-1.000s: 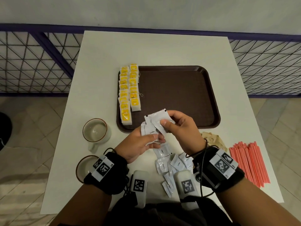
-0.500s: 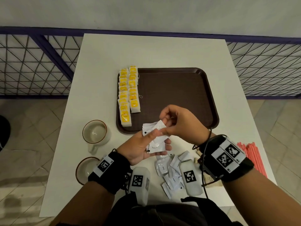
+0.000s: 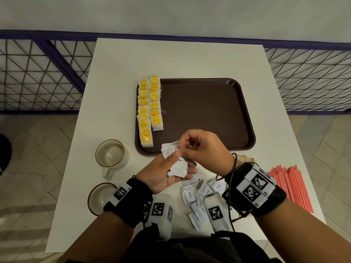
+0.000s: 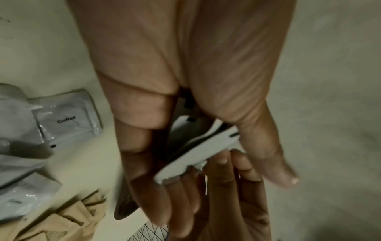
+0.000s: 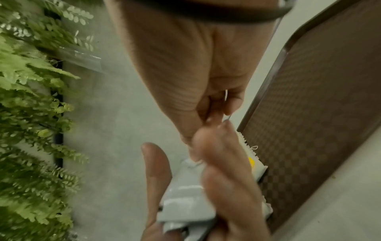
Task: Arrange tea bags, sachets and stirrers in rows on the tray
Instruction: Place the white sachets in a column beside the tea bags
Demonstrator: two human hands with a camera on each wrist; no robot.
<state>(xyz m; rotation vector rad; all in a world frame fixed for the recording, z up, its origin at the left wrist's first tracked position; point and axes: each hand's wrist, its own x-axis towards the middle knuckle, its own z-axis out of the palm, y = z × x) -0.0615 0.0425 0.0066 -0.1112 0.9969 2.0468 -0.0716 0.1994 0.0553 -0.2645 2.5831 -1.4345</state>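
- The left hand [image 3: 163, 171] grips a small stack of flat white glossy coffee sachets [image 3: 175, 162] between thumb and fingers, just short of the brown plastic tray's [image 3: 245, 118] near rim.
- The right hand [image 3: 201, 149], just beyond and touching, pinches the top sachet's far corner.
- They look light, limp and slippery; likely best pinched at the crimped edge, one at a time.
- More sachets [image 3: 190, 194] lie below both wrists.

The head camera looked steeply down over the table [image 3: 180, 59]; both wrist cameras sat close, sharing the held sachets [image 3: 177, 165].
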